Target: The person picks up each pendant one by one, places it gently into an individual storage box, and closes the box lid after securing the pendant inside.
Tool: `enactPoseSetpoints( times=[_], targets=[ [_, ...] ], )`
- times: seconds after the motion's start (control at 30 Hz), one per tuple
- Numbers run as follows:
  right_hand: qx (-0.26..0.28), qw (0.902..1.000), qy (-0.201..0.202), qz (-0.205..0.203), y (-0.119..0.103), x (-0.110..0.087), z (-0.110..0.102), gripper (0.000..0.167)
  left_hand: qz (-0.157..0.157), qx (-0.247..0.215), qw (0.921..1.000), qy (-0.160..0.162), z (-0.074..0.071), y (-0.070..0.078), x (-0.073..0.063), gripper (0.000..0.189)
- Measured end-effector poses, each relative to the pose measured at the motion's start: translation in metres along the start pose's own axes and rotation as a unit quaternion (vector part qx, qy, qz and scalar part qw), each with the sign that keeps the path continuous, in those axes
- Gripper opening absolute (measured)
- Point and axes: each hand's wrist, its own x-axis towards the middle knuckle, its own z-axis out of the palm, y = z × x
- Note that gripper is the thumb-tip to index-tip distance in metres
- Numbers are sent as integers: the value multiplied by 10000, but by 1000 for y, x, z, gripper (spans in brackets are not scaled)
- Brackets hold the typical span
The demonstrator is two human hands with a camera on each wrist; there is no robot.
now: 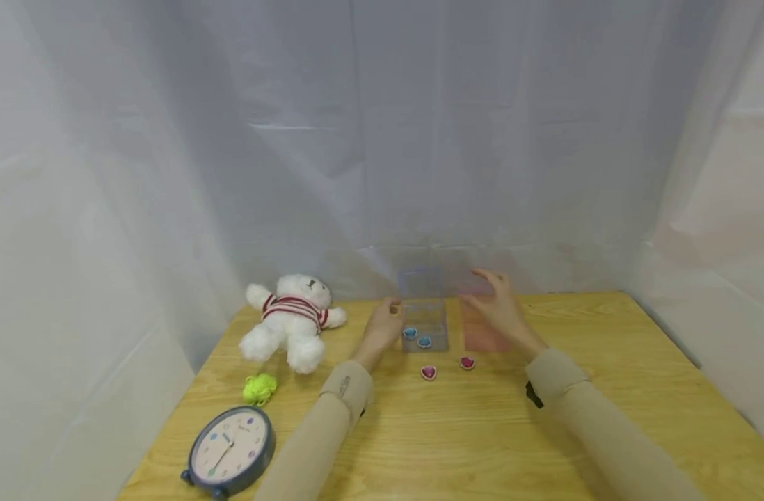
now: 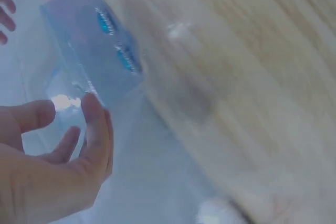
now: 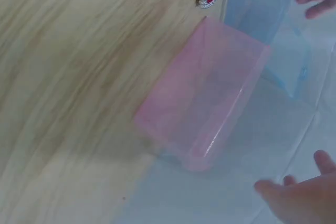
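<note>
Beside the left wall of a clear blue box (image 1: 427, 313) my left hand (image 1: 382, 325) is held with fingers bent. The left wrist view shows a gap between its thumb and fingers (image 2: 95, 129). The box's lid (image 1: 421, 284) stands raised, and two blue heart-shaped gems (image 1: 410, 333) (image 1: 424, 342) lie inside at its front. My right hand (image 1: 501, 309) hovers over a clear pink box (image 3: 210, 93), thumb and fingers spread and holding nothing. Whether the pink box's lid is raised I cannot tell. Two pink heart-shaped gems (image 1: 428, 373) (image 1: 467, 362) rest on the table before the boxes.
On the table's left are a white plush bear (image 1: 292, 321) in a striped top, a yellow-green yarn ball (image 1: 259, 389) and a round blue clock (image 1: 232, 449). A pale plastic curtain (image 1: 394, 174) hangs right behind the wooden table (image 1: 607, 362).
</note>
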Motion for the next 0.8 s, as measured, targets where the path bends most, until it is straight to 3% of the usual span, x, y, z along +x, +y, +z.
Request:
enactPoseSetpoints(
  times=[0.07, 0.2, 0.3, 0.4, 0.57, 0.7, 0.8],
  targets=[
    [59, 9998, -18, 180, 5, -2, -5, 68, 359, 306, 9987, 174, -1, 3, -3, 42],
    [289, 9986, -224, 377, 17, -7, -15, 68, 928, 376, 9947, 215, -2, 12, -11, 36],
    [546, 9955, -491, 604, 25, -11, -21, 65, 1207, 537, 9912, 35, 0, 17, -19, 27],
    [834, 9886, -710, 1029, 30, -15, -25, 64, 1510, 1017, 9829, -271, 5, 22, -29, 20],
    [1543, 9741, -970, 1337, 37, -22, -29, 64, 2018, 2136, 9521, -849, 13, 26, -43, 14],
    [2109, 9571, -1328, 1479, 45, -25, -31, 66, 1776, 3086, 9237, -1414, 16, 26, -55, 23],
    [2400, 9435, -1507, 1717, 49, -26, -33, 70, 1612, 3569, 9049, -1665, 16, 25, -61, 33]
  ],
)
